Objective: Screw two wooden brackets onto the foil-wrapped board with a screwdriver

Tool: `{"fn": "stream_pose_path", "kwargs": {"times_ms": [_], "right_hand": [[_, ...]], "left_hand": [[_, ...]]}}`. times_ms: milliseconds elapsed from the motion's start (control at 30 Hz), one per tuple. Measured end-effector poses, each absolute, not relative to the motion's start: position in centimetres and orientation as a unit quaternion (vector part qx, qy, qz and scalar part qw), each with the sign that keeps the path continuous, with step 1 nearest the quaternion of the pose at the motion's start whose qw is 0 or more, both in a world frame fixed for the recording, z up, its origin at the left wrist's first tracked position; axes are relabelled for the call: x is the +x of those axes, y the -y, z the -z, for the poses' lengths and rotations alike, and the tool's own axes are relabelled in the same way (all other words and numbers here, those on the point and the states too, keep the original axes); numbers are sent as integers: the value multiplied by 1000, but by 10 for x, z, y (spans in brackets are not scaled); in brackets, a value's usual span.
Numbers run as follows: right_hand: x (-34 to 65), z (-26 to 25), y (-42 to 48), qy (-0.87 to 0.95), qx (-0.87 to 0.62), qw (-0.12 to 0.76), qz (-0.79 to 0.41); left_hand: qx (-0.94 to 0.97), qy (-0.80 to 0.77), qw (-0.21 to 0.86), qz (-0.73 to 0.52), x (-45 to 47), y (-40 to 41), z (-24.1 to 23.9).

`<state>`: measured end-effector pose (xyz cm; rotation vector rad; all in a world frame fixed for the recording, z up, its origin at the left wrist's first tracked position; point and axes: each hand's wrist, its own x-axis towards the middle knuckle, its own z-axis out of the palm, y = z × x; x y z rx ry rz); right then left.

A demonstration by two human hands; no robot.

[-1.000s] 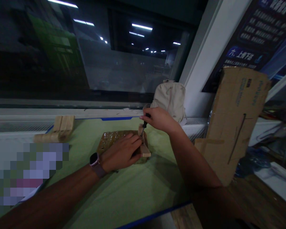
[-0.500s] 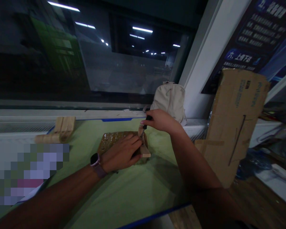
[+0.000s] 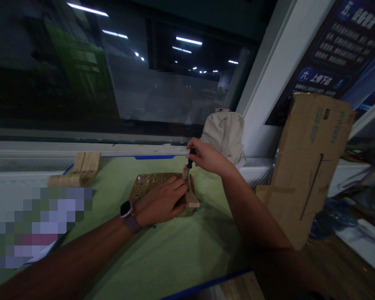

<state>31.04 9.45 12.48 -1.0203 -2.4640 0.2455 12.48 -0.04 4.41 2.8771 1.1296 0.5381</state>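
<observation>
My right hand [image 3: 208, 157] pinches the black handle of a screwdriver [image 3: 191, 157] between thumb and fingers. The metal shaft slants down to a light wooden piece [image 3: 192, 200] with an upright part; the tip is hidden close to my left fingers. My left hand [image 3: 164, 195], a watch on its wrist, is closed on the wooden piece, thumb on the near side and fingers over it. Under both lies a brown, shiny block [image 3: 143, 183] that looks wrapped in tape, partly covered by my left hand.
A green mat [image 3: 175, 250] covers the table. Several joined wooden pieces [image 3: 86, 163] stand at its left, beside a blurred-out patch. A pale backpack [image 3: 224, 131] leans by the window behind my right hand. Tall cardboard [image 3: 309, 166] stands at right.
My right fingers have loosened and shifted up on the screwdriver handle, so more of it shows. My left hand stays on the wooden piece; the view has moved slightly.
</observation>
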Motion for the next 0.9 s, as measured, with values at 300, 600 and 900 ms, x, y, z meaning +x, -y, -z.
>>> {"fn": "stream_pose_path", "kwargs": {"times_ms": [300,600,900], "right_hand": [[303,-129,-86,875,-436,199,62],[312,-133,-76,938,-293,153,-107],[304,-129,-83,930,-291,198,-102]], "left_hand": [[919,-355,-7,-172,124,-1,-42],[918,-351,-12,-183,124,0,-42],[917,-353,-13,-183,124,-1,-41]]}}
